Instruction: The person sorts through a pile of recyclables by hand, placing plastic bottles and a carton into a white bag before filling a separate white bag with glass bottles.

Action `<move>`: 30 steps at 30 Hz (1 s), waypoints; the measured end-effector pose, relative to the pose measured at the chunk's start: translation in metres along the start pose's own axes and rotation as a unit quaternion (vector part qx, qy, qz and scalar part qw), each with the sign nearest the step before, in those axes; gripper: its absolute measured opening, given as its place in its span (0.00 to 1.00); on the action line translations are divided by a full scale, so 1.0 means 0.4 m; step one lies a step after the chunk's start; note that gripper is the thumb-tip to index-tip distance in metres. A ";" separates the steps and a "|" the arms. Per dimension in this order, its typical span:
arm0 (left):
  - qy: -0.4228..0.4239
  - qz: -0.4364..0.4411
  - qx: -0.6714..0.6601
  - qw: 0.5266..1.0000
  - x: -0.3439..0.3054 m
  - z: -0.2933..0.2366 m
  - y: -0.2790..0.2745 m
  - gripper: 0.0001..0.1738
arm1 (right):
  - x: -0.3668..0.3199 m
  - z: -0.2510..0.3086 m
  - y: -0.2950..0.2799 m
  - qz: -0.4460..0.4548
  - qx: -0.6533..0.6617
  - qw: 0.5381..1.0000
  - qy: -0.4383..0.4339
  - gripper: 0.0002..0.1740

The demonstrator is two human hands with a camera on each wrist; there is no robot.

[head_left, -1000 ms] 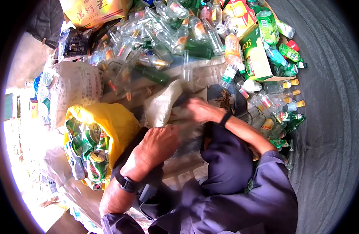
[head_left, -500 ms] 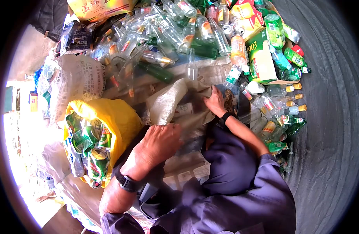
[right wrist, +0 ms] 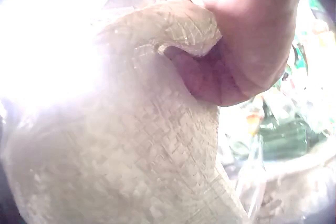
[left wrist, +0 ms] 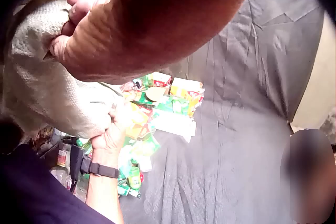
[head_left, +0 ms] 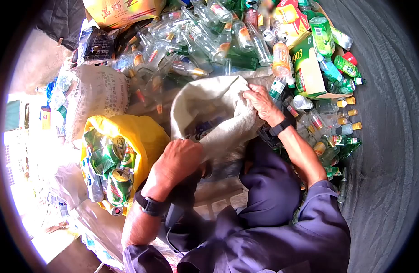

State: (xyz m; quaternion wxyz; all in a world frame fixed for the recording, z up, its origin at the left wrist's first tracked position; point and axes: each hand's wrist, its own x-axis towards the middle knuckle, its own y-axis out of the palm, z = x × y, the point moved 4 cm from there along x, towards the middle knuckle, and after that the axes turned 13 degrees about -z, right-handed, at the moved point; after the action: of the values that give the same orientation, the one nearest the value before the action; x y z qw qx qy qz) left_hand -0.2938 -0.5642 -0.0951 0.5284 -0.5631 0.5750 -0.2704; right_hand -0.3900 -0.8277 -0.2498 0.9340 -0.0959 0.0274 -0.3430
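A white woven sack [head_left: 227, 139] stands between the knees with its mouth held wide, and dark bluish stuff shows down inside it. My left hand [head_left: 180, 159] grips the near-left part of its rim; in the left wrist view the thumb and fingers [left wrist: 79, 6] of that hand pinch the folded edge. At the far-right part of the rim my right hand [head_left: 264, 103] holds on. The right wrist view shows the woven cloth [right wrist: 131, 145] bunched in the curled right hand [right wrist: 236, 50].
A yellow bag [head_left: 148, 139] of crushed cans stands at the left, before a printed white sack [head_left: 98, 93]. Glass bottles [head_left: 200, 41] are heaped at the back. On the right are a green carton [head_left: 307, 68], more bottles [head_left: 325, 152] and a dark cloth [head_left: 378, 136].
The sack was a narrow, folded shape and now its mouth is spread into a wide ring. My right hand took the rim and moved right and up. The left hand kept its grip.
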 end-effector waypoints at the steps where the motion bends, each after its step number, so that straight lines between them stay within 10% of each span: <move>1: 0.000 0.001 0.000 1.000 -0.001 0.001 -0.007 0.08 | -0.007 0.028 -0.008 -0.001 0.001 1.000 0.001 0.09; 5: 0.034 -0.029 -0.004 0.999 0.004 0.001 -0.002 0.07 | -0.083 0.158 -0.027 0.036 -0.016 0.998 0.056 0.07; 15: 0.021 -0.037 -0.010 0.999 0.012 -0.022 0.018 0.17 | -0.219 -0.102 -0.061 -0.059 -0.174 0.983 0.018 0.16; 30: -0.023 -0.069 -0.043 0.996 0.027 0.004 -0.025 0.20 | -0.247 -0.085 -0.031 -0.048 0.003 0.977 0.207 0.18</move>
State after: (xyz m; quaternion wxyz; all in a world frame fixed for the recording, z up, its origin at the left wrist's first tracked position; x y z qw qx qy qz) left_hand -0.2866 -0.5759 -0.0896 0.4963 -0.6298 0.5338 -0.2684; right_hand -0.4771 -0.7786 -0.2820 0.8908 -0.0209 0.2142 -0.4001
